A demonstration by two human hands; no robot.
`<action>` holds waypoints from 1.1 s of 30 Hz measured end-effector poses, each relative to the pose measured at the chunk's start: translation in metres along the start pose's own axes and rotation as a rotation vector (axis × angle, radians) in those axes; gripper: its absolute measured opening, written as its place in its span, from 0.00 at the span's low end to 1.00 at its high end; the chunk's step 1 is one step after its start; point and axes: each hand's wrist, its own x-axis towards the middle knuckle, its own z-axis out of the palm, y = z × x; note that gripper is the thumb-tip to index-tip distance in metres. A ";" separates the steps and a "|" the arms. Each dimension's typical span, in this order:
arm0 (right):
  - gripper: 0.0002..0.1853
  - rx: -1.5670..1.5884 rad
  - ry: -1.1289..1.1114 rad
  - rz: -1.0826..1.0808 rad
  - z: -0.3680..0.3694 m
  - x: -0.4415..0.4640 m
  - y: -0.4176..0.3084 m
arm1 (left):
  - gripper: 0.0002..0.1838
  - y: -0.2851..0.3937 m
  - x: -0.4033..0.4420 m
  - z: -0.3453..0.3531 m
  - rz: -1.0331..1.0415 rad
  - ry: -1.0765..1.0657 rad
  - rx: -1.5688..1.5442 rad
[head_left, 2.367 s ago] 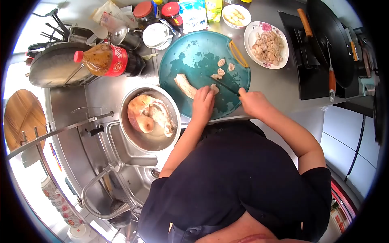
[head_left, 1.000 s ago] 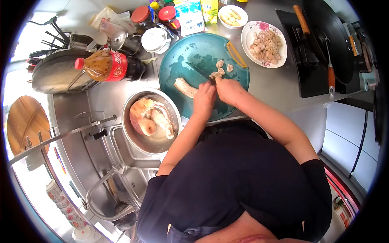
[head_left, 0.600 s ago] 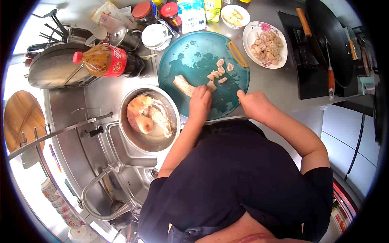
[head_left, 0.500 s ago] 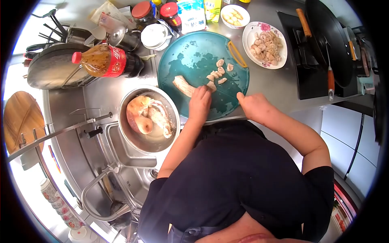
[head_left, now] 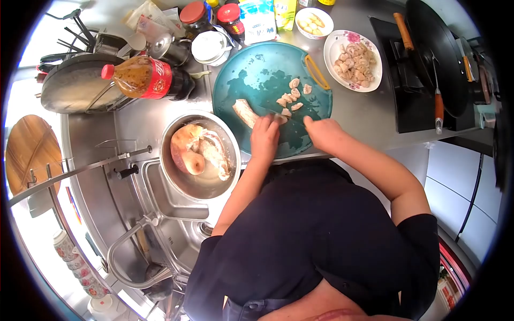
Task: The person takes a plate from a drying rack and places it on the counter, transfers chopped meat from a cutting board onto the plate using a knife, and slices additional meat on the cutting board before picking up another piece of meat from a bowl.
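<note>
On the round teal cutting board [head_left: 246, 69] lies a long pale piece of meat [head_left: 245, 113]. My left hand [head_left: 265, 136] presses with curled fingers on the meat near its right end. My right hand [head_left: 325, 132] is closed around the handle of a knife [head_left: 277, 115], whose blade reaches left to the meat beside my left fingertips. Several small cut pieces [head_left: 288, 98] lie just above the blade. The knife handle is mostly hidden in my right hand.
A metal bowl [head_left: 167, 174] with large meat pieces stands left by the sink [head_left: 176, 214]. Beyond the board are a cola bottle [head_left: 158, 78], jars, a bowl [head_left: 314, 23] and a flowered plate [head_left: 331, 51] of cut meat. A wok [head_left: 447, 69] is at right.
More cut pieces lie on the board than in the earliest frame. Since the latest earlier frame, my right hand has moved left, and the blade now shows at my left fingertips.
</note>
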 end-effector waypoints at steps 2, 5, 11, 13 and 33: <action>0.12 -0.019 -0.039 0.019 0.005 -0.021 0.014 | 0.19 -0.004 0.002 0.004 -0.034 0.025 0.002; 0.10 -0.013 -0.027 0.023 0.011 -0.036 0.028 | 0.19 -0.006 0.004 0.004 -0.091 0.067 -0.008; 0.09 0.125 0.176 0.073 0.004 -0.033 0.034 | 0.17 0.006 0.017 0.003 -0.134 0.163 -0.077; 0.09 0.125 0.186 0.080 0.000 -0.033 0.027 | 0.18 0.010 0.023 0.015 -0.079 0.101 -0.078; 0.08 0.203 0.162 0.063 0.014 0.048 -0.019 | 0.15 0.010 0.008 0.016 0.045 -0.011 -0.076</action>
